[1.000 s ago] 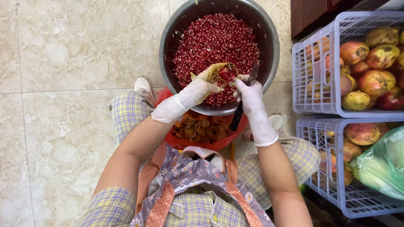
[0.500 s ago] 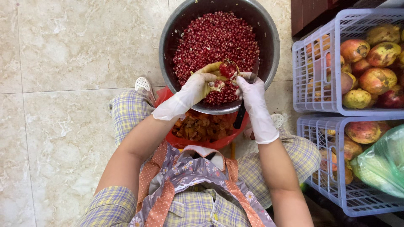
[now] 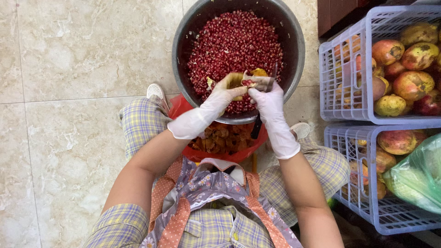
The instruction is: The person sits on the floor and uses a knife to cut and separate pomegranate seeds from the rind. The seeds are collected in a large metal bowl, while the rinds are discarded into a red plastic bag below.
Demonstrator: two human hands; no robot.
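Both hands wear thin white disposable gloves, left hand [image 3: 228,93] and right hand [image 3: 270,102], cuffs ending past the wrists. Yellow-and-lilac plaid shirt and matching trousers, floral apron with orange polka-dot straps, plus white shoes.

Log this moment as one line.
left hand: holds pomegranate piece | right hand: on same piece, knife in grip | below: metal bowl of seeds | red bag of peels
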